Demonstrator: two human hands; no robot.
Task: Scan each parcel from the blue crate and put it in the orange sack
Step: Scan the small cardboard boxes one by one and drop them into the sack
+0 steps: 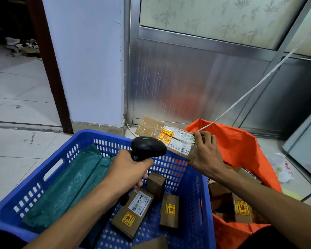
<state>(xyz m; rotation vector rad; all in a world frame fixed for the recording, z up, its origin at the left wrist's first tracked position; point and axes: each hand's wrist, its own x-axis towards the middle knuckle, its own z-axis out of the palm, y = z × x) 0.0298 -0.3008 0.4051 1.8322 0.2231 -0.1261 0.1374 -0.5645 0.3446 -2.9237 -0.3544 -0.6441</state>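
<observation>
While the right hand point(207, 155) grips one end of the taped cardboard parcel point(166, 136) above the blue crate point(178, 169), left hand point(128, 170) curled round the scanner point(147, 147), it looks light, stiff, fragile-stickered, best held by its edges

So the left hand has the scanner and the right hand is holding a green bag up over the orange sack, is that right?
Not quite. In the head view the right hand holds a brown cardboard parcel, not a green bag. The left hand does grip the scanner, and the parcel is up by the orange sack.
</observation>
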